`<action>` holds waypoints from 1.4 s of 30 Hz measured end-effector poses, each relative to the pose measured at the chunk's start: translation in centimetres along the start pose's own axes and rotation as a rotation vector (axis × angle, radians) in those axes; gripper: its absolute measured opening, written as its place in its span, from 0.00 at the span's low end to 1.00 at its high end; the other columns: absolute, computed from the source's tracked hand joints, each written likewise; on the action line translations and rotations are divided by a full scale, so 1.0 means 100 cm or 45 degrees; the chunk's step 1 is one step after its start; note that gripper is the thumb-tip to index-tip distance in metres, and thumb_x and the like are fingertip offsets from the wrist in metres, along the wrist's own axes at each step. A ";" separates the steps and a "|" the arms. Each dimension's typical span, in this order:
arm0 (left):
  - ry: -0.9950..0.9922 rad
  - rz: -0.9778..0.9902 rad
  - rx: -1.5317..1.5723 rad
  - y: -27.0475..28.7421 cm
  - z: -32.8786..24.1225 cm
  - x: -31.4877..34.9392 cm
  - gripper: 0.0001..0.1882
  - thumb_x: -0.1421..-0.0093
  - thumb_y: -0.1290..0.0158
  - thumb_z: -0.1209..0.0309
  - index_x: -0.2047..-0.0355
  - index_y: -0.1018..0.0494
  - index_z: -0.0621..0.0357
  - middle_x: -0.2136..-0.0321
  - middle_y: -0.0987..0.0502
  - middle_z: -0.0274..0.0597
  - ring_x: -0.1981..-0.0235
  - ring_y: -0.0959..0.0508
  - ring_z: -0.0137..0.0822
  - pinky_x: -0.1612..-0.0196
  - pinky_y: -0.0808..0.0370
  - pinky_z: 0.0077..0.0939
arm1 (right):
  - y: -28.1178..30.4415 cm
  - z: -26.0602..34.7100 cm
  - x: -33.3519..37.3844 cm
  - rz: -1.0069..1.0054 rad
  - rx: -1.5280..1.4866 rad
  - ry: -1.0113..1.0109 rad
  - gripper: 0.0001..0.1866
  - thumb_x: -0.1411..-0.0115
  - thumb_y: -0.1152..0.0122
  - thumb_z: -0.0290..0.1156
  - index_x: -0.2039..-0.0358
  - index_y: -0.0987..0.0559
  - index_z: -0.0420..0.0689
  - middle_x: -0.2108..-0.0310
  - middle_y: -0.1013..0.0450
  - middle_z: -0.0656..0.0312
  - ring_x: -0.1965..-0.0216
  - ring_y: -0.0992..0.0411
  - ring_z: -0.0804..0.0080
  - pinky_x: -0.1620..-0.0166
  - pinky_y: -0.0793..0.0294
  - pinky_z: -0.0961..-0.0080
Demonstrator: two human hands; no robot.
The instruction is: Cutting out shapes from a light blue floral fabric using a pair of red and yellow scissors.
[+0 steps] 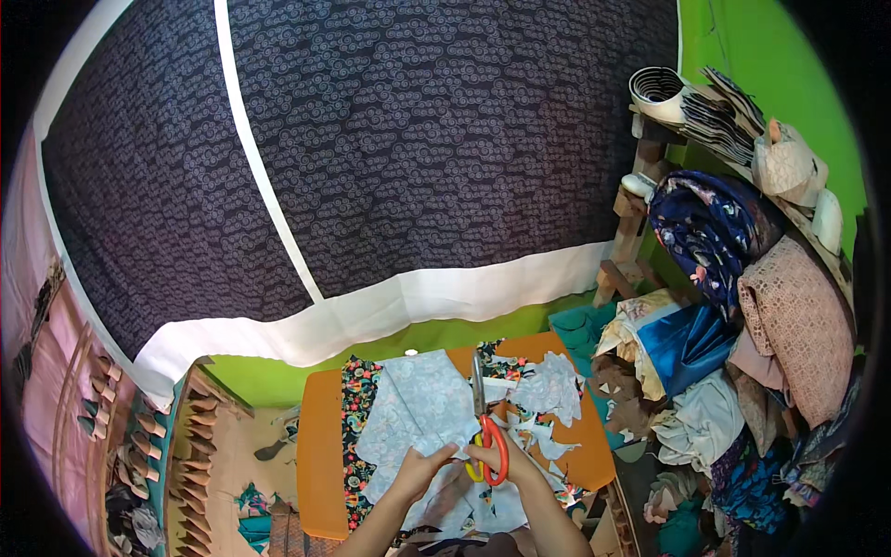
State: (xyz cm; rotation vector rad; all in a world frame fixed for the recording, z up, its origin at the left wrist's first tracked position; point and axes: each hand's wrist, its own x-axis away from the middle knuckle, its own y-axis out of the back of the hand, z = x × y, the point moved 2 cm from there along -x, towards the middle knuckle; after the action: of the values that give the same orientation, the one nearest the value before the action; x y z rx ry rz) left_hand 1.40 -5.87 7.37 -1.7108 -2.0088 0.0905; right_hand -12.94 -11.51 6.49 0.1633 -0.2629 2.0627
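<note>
My right hand is closed on a pair of scissors with one red and one yellow handle. Their metal blades point away from me over the cloth, and look closed. My left hand pinches the edge of a pale blue-grey piece of fabric close beside the right hand, fingertips nearly meeting. Beneath it lies black fabric with a colourful floral print, spread on an orange-brown table. Irregular pale fabric scraps lie to the right of the blades.
Heaps of folded cloth and a blue satin piece crowd the right side. Wooden racks of shoe lasts stand at the left. A dark patterned curtain with white borders hangs behind the table.
</note>
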 end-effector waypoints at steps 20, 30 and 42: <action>-0.556 -0.255 0.401 -0.010 -0.074 0.019 0.15 0.53 0.45 0.79 0.64 0.34 0.61 0.71 0.29 0.36 0.72 0.29 0.26 0.71 0.33 0.20 | -0.033 0.010 0.048 0.439 -0.203 0.373 0.38 0.56 0.44 0.34 0.45 0.50 0.42 0.64 0.44 0.63 0.59 0.43 0.74 0.54 0.42 0.74; -0.595 -0.274 0.248 -0.018 -0.070 0.030 0.13 0.55 0.44 0.78 0.68 0.33 0.62 0.75 0.29 0.36 0.75 0.29 0.27 0.72 0.33 0.19 | -0.034 0.008 0.061 0.449 -0.067 0.376 0.45 0.55 0.42 0.54 0.44 0.51 0.44 0.65 0.45 0.67 0.66 0.44 0.81 0.63 0.40 0.86; -0.552 -0.243 0.048 -0.020 -0.061 0.034 0.14 0.55 0.42 0.76 0.69 0.33 0.62 0.75 0.28 0.36 0.77 0.29 0.27 0.72 0.32 0.19 | -0.033 0.009 0.068 0.476 -0.117 0.384 0.38 0.50 0.46 0.52 0.47 0.46 0.43 0.68 0.46 0.68 0.70 0.45 0.84 0.64 0.42 0.89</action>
State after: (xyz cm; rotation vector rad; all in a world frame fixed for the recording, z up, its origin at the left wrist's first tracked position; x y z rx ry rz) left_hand 1.74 -4.64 14.51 -1.5648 -2.4521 0.4661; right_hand -13.30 -4.44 9.30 -0.2719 -0.2114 2.4017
